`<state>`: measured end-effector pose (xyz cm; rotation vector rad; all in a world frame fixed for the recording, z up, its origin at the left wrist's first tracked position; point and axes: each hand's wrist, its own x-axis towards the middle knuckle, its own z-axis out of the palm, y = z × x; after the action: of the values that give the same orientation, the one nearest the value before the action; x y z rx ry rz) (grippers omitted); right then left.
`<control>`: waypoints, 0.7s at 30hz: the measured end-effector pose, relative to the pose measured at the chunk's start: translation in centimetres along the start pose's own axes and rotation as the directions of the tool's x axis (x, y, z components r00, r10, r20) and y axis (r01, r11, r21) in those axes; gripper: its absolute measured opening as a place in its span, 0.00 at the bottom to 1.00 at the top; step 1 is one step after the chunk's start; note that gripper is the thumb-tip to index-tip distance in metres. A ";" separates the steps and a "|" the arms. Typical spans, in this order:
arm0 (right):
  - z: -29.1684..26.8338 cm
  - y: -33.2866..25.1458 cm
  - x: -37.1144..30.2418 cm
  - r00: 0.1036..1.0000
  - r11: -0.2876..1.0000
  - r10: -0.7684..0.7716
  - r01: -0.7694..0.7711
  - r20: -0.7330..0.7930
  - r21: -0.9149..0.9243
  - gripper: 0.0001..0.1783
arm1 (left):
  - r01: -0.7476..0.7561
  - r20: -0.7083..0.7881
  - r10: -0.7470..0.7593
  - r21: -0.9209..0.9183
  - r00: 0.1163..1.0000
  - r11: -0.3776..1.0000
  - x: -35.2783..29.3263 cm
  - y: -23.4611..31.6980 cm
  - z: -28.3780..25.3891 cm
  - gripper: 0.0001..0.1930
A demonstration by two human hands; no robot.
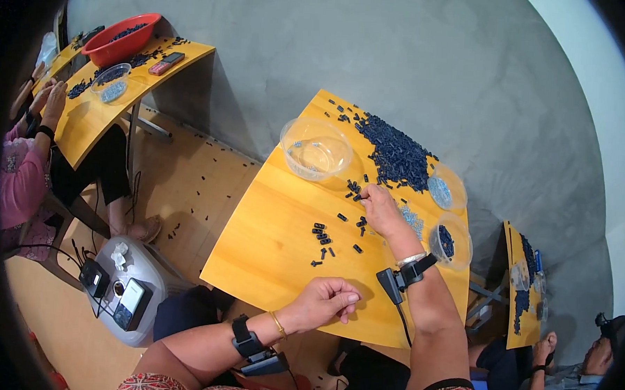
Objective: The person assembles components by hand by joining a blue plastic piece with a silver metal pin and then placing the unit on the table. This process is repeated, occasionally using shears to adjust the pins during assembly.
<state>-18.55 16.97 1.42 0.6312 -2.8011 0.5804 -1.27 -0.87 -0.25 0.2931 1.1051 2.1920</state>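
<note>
Your right hand [383, 208] is bunched at the small black parts [355, 187] just left of its grip; I cannot tell whether it grasps one. Beyond it lie the dark pile [399, 155] and, leftward, the clear tub [318, 174]. Your left hand [325, 300], nearer you, curls loosely, its hold unclear.

three tubs [335, 155] (nearest table [262, 238]), one red basin [121, 50]

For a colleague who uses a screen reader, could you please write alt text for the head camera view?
A person's right hand is at small black pieces on a yellow table, the left hand loosely curled near the table's front edge. Nearby are a heap of dark pieces, pale blue pieces and clear plastic bowls.
</note>
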 end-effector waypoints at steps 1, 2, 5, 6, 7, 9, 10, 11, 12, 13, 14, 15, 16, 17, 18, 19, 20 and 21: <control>0.0 0.0 -0.1 1.000 1.000 0.001 -0.001 0.000 -0.002 0.06 | -0.023 0.006 0.023 0.018 1.000 1.000 0.1 -0.1 0.0 0.07; 0.1 0.1 -0.2 1.000 1.000 -0.008 0.008 -0.002 0.004 0.06 | -0.046 0.012 0.045 0.036 0.999 0.998 0.1 -0.1 0.0 0.07; -0.1 0.0 -0.6 1.000 1.000 -0.008 0.008 0.009 0.022 0.05 | -0.042 0.012 0.041 0.063 0.999 0.997 0.2 -0.1 -0.1 0.07; -0.2 0.0 -0.7 1.000 0.999 -0.008 0.007 0.018 0.034 0.05 | -0.042 0.015 0.041 0.063 0.999 0.997 0.2 0.0 -0.1 0.07; -0.3 0.0 -0.8 1.000 0.999 -0.007 0.006 0.017 0.032 0.05 | -0.049 0.016 0.048 0.074 0.999 0.996 0.2 0.1 -0.1 0.07; -0.4 0.2 -1.0 1.000 1.000 0.007 -0.008 0.026 0.018 0.03 | -0.057 0.019 0.056 0.085 0.998 0.995 0.1 0.1 -0.1 0.07; -0.6 0.2 -1.0 1.000 1.000 0.008 -0.008 0.025 0.016 0.03 | -0.053 0.018 0.052 0.072 0.998 0.996 0.2 0.0 -0.1 0.07; -0.8 0.3 -1.0 1.000 1.000 -0.001 0.001 -0.001 -0.007 0.03 | -0.049 0.017 0.048 0.059 0.999 0.997 0.1 0.0 -0.1 0.07; -1.1 0.0 -0.9 1.000 0.999 -0.010 0.010 -0.027 -0.030 0.02 | -0.050 0.018 0.049 0.059 0.999 0.997 0.1 0.1 0.0 0.07; -1.2 -0.4 -0.6 1.000 0.999 -0.011 0.010 -0.028 -0.031 0.02 | -0.051 0.019 0.050 0.056 0.999 0.997 0.1 0.1 0.0 0.07; -1.2 -0.8 -0.3 0.996 0.997 -0.072 0.072 -0.059 -0.013 0.02 | -0.051 0.019 0.050 0.053 0.999 0.997 0.1 0.1 0.0 0.07; -1.3 -1.5 0.1 0.987 0.991 -0.131 0.132 -0.089 0.004 0.02 | -0.051 0.019 0.050 0.053 0.999 0.997 0.1 0.2 0.0 0.07; -1.1 -2.2 0.5 0.987 0.991 -0.131 0.132 -0.088 0.006 0.02 | -0.044 0.012 0.044 0.055 0.999 0.998 0.1 0.2 -0.1 0.07; -0.9 -2.9 1.0 0.970 0.977 -0.213 0.212 -0.118 -0.018 0.02 | -0.037 0.004 0.037 0.056 0.999 0.998 0.0 0.2 -0.2 0.08; -0.8 -3.2 1.2 0.946 0.957 -0.291 0.287 -0.145 -0.043 0.02 | -0.035 0.002 0.035 0.055 0.999 0.998 -0.1 0.3 0.0 0.08; -0.5 -3.0 1.3 0.947 0.957 -0.289 0.286 -0.143 -0.040 0.02 | -0.032 -0.005 0.032 0.047 0.999 0.998 -0.2 0.5 0.2 0.07; -0.1 -2.7 1.4 0.960 0.961 -0.270 0.264 -0.075 -0.079 0.02 | -0.029 -0.013 0.030 0.039 0.999 0.999 -0.2 0.6 0.3 0.07; 0.2 -2.6 1.4 0.969 0.962 -0.246 0.244 -0.005 -0.119 0.02 | -0.025 -0.016 0.026 0.035 1.000 0.999 -0.1 0.6 0.3 0.07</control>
<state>-18.64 14.20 2.54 0.9235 -2.6583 0.3675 -1.26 -1.00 0.40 0.3067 1.1558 2.2029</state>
